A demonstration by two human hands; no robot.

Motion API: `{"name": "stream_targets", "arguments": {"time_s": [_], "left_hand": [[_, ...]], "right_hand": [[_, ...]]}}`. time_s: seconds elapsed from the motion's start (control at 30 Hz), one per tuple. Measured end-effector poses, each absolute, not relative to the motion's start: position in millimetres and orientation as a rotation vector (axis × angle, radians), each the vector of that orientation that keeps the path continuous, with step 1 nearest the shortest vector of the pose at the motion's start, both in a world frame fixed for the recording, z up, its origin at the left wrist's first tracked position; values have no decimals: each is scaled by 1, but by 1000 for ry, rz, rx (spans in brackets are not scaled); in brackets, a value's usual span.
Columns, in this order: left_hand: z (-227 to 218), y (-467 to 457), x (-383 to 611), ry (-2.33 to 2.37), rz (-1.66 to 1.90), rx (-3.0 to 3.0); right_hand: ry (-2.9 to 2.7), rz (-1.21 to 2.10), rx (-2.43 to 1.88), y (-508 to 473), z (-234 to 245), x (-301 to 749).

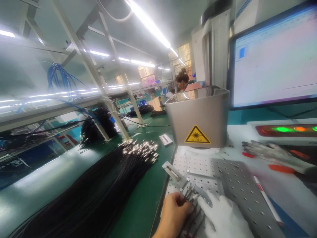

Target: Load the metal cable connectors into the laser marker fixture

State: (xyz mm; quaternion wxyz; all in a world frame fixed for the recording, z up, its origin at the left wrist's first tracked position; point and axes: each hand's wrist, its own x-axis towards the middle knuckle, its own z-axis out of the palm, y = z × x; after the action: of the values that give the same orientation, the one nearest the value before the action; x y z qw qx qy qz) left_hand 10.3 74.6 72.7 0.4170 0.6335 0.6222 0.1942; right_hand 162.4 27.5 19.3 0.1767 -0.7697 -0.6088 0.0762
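Observation:
Low in the head view, my bare left hand pinches several thin black cables close to their metal ends. My right hand, in a white glove, is closed on the same cables from the other side, its fingertips at the metal ends. Both hands are at a metal fixture with a slotted bar, lying on a perforated metal plate. The cable ends lie against the fixture; blur hides how they sit in it.
A large bundle of black cables with shiny tips lies on the green bench at left. Behind the plate stands a metal housing with a yellow warning label. A monitor, grey gloves and a marker pen are at right. Another person is farther back.

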Motion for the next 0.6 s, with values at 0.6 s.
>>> {"name": "stream_targets", "arguments": {"time_s": [0.6], "left_hand": [[76, 82, 16, 1646, 311, 1795]], "right_hand": [[-1631, -733, -1630, 26, 19, 163]]}}
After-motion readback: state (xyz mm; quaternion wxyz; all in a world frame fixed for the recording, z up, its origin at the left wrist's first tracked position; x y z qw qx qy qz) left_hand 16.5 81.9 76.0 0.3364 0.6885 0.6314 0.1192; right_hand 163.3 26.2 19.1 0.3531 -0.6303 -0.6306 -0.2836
